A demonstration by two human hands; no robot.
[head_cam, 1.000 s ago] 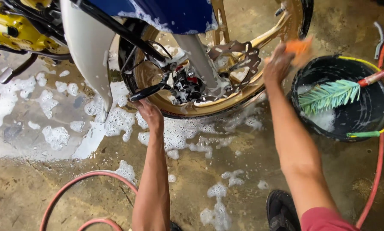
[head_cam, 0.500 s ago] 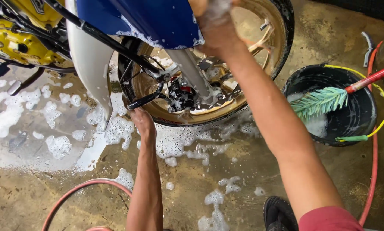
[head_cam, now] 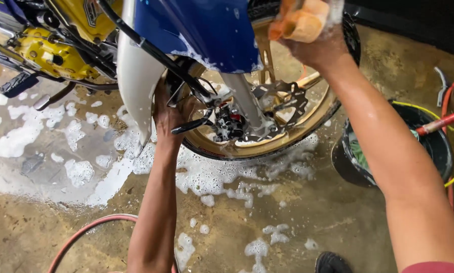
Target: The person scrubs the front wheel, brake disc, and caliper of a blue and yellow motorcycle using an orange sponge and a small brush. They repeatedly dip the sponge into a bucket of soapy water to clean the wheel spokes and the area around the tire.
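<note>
Step in hand: the person is washing the front end of a motorcycle, working the soapy cloth over the blue fender (head_cam: 201, 35)

Right hand (head_cam: 313, 43): up at 12 o'clock in the view, fingers closed tight round an orange sponge-cloth (head_cam: 297, 23), pressed against the fender's edge just above the tyre

Left hand (head_cam: 169, 114): at about 10 o'clock from the hub, fingers curled against the gold wheel rim (head_cam: 247, 149) beside the white fork cover (head_cam: 131, 81); looks like a bracing grip, though how far the fingers wrap can't be told

Doing it well: probably best to keep the cloth flat and wet, wipe along the fender's curve, and let the left hand steady the wheel so it doesn't roll; wringing the cloth in the bucket now and then seems wise, since grit scratches paint

Where the cloth is: touching the fender, top centre, well apart from the bucket

Counts: one wheel, one brake disc (head_cam: 282, 101), one black bucket (head_cam: 429, 146) at 3 o'clock, one red-handled brush (head_cam: 441, 122) stuck in it, one red hose (head_cam: 90, 227) at 7 o'clock, one dark shoe (head_cam: 333, 263) at 6 o'clock, two hands, one cloth

Floor (head_cam: 287, 222): wet concrete, suds scattered under the wheel
</note>
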